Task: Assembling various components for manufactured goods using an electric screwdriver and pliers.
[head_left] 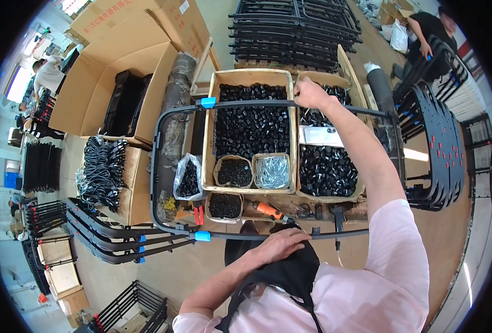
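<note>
A black tubular metal frame (156, 172) with rounded corners lies across the parts boxes; blue tape (207, 102) wraps its far bar, with another blue piece (202, 236) on the near bar. At the far bar my right hand (312, 93) is closed, its fingertips against the bar; anything inside them is hidden. My left hand (279, 245) rests beside the near bar, fingers stretched out and fingertips close to it. Below the frame, a wooden box (206, 161) holds many black plastic caps (251, 122), a tub of small dark parts (233, 171) and a tub of silver screws (272, 171).
A white phone (319, 136) lies in the right box over black knobs (329, 172). An orange power screwdriver (269, 210) and red-handled pliers (198, 212) lie near the bench edge. More frames (296, 33) are stacked beyond. A person (432, 33) works at the far right.
</note>
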Tool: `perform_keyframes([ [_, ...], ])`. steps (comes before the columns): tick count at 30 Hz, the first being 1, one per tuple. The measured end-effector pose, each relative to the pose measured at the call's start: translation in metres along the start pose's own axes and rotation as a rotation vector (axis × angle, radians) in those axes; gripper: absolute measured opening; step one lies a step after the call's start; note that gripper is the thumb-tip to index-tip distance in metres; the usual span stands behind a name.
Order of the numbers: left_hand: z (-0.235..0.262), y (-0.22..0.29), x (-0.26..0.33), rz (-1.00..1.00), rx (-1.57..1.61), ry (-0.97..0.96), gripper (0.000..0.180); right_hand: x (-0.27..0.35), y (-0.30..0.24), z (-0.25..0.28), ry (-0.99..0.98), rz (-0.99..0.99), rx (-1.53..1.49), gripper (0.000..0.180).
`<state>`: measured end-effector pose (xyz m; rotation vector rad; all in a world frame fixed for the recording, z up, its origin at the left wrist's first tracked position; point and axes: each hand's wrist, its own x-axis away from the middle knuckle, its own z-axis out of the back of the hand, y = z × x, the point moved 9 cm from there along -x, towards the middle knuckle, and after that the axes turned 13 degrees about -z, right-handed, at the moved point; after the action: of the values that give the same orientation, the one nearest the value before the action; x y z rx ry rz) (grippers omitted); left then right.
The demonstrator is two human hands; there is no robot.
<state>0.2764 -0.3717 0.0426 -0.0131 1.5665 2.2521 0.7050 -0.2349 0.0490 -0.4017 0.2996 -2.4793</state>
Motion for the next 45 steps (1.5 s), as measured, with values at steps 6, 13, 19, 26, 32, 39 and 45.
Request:
perform_keyframes([
  [6, -0.010, -0.016, 0.007, 0.165, 0.161, -0.035, 0.030, -0.004, -0.010, 0.005, -0.076, 0.003, 0.223, 0.035],
  [13, -0.010, -0.016, 0.003, 0.046, 0.051, -0.025, 0.027, 0.010, -0.028, 0.025, 0.104, 0.048, 0.217, 0.040],
  [19, -0.003, -0.007, -0.001, 0.014, -0.079, -0.048, 0.021, 0.012, -0.018, 0.016, -0.276, -0.196, 0.316, 0.048],
  [26, -0.013, -0.026, 0.002, 0.222, -0.134, -0.154, 0.020, 0.013, -0.030, 0.024, 0.009, -0.065, 0.451, 0.057],
  [32, -0.025, -0.030, -0.004, 0.258, -0.059, -0.212, 0.021, 0.008, -0.035, 0.031, 0.047, -0.144, 0.372, 0.063],
  [39, -0.026, -0.037, 0.000, 0.283, 0.051, -0.170, 0.029, 0.007, -0.036, 0.008, -0.187, -0.006, 0.736, 0.035],
  [45, -0.022, -0.034, 0.004, 0.273, 0.063, -0.222, 0.038, 0.003, -0.029, 0.015, -0.163, -0.116, 0.520, 0.044],
])
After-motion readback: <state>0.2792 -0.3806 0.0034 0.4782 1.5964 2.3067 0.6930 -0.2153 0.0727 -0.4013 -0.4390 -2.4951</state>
